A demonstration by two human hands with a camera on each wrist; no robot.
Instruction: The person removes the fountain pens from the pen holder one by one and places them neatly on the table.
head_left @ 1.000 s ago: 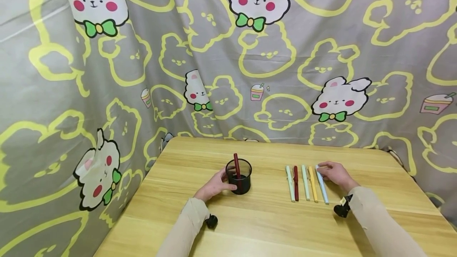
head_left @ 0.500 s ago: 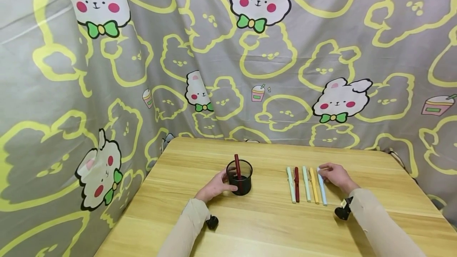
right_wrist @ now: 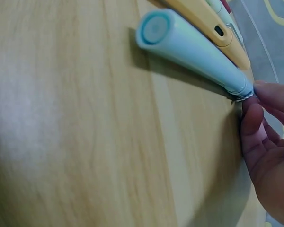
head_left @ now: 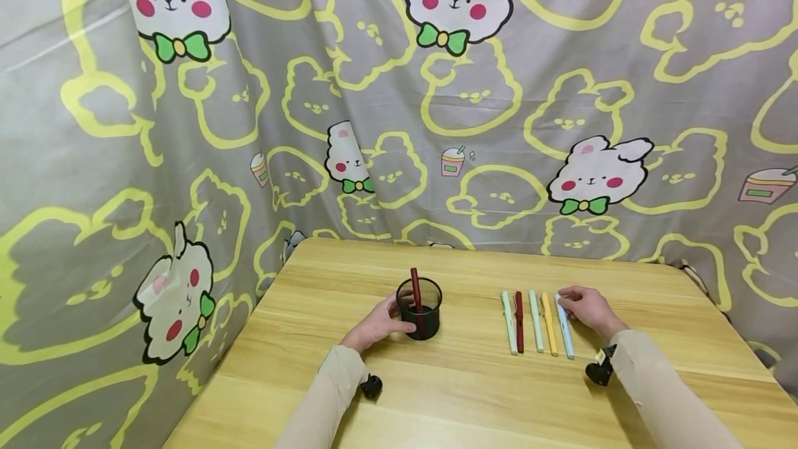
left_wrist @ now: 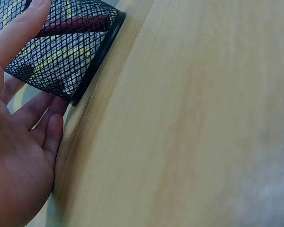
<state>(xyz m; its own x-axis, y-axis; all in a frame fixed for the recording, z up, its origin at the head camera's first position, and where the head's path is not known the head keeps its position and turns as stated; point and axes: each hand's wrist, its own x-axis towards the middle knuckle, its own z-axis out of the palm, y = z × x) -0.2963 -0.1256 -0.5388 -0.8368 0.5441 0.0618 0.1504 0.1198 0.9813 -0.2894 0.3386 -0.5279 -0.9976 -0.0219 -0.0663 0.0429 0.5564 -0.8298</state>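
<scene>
My left hand [head_left: 376,324] grips a black mesh pen holder [head_left: 430,326] standing on the table, thumb on the near side and fingers around the back. One dark red pen [head_left: 415,286] leans upright inside it; its lower part shows through the mesh [left_wrist: 61,61] in the left wrist view. On the right, my right hand [head_left: 589,307] pinches the far end of a light blue pen [head_left: 566,331] between thumb and fingers. That pen [right_wrist: 194,52] lies rightmost in a row. Beside it is a yellow pen [head_left: 549,328], its clip side visible in the head view.
Further left in the row lie a pale green pen [head_left: 536,324], a dark red pen [head_left: 519,324] and another pale green pen [head_left: 509,328]. The wooden table [head_left: 461,393] ends at a patterned curtain [head_left: 486,116] behind and on the left.
The light blue pen's near end has swung slightly toward the yellow pen. Both hands keep their places, the left still around the pen holder.
</scene>
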